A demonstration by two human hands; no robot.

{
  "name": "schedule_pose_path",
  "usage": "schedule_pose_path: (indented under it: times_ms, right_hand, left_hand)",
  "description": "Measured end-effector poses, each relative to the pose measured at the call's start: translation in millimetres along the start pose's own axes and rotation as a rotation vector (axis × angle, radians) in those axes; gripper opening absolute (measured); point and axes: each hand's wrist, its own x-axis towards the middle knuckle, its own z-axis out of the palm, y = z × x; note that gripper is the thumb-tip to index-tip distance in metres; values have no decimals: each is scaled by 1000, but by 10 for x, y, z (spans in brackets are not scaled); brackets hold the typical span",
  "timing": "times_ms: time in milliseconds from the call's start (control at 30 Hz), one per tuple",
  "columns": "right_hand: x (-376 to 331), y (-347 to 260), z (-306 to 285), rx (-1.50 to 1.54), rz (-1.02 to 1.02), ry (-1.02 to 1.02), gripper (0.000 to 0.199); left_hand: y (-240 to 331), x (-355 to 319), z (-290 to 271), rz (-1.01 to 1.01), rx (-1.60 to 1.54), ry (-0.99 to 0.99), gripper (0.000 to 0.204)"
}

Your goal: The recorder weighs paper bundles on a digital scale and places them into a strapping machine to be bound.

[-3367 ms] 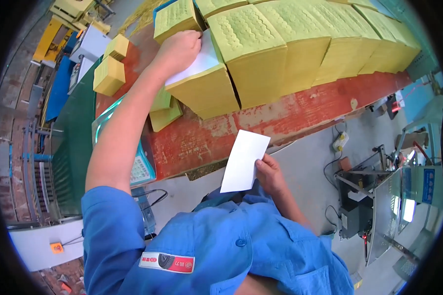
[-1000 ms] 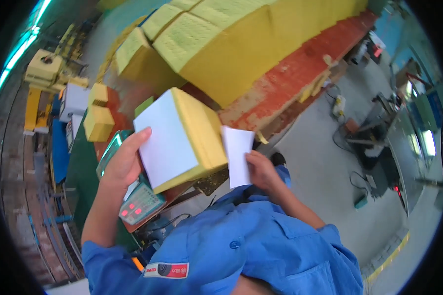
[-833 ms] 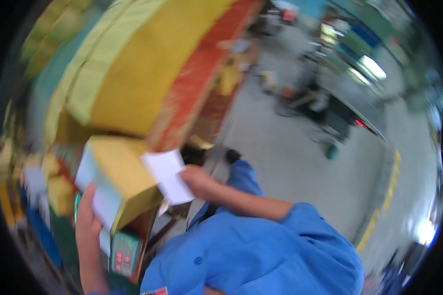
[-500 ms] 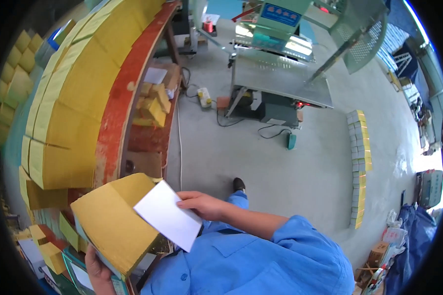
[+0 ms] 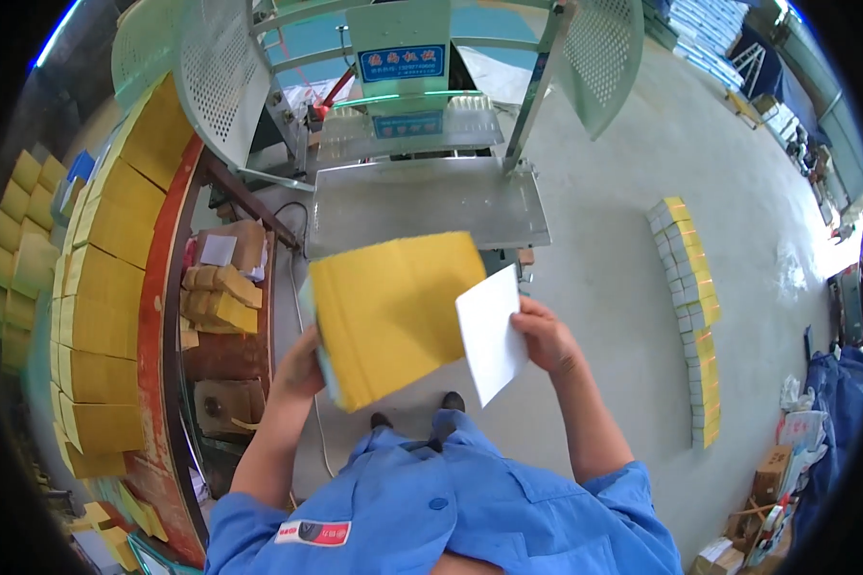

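A thick yellow block of stacked paper is held out in front of my body, lying at a slight tilt. My left hand is closed on its left end, where a pale strip shows along the edge; part of the fingers is hidden behind the block. A white card or sheet stands at the block's right end. My right hand pinches this sheet with the thumb on its near face. Whether the right fingers also bear on the block is hidden.
Ahead stands a machine with a metal table and perforated side guards. At left, a red-edged bench carries rows of yellow paper blocks. A line of yellow-and-white bundles runs along the floor at right.
I have turned from the bench toward the machine. The yellow block has come off the bench side to in front of me, and the white sheet has moved to its right end.
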Motion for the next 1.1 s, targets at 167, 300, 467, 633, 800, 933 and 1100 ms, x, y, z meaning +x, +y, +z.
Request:
schedule_pose_path:
  times_ms: [167, 300, 467, 633, 800, 933, 1100]
  right_hand:
    - [558, -573, -441, -50, -128, 149, 34]
    - [1110, -823, -664, -52, -124, 185, 34]
    - [1725, -1120, -1031, -113, -96, 178, 39]
    - [2071, -1043, -1296, -107, 21, 120, 36]
    - [2287, -941, -1731, 167, 113, 88, 41]
    - [2530, -729, -2022, 473, 115, 48, 46]
    - [2805, -777, -2128, 360, 293, 93, 40]
  left_hand:
    - [-38, 1300, 412, 35, -73, -55, 61]
    - [-48, 2028, 388, 36, -174, -19, 62]
    - [-66, 2839, 90, 14, -180, 3, 59]
    - [-73, 3070, -213, -209, -172, 158, 58]
    - [-64, 3140, -289, -193, -352, 27, 57]
    - [21, 3217, 30, -146, -391, 172, 57]
    - [-244, 3339, -108, 280, -118, 437, 45]
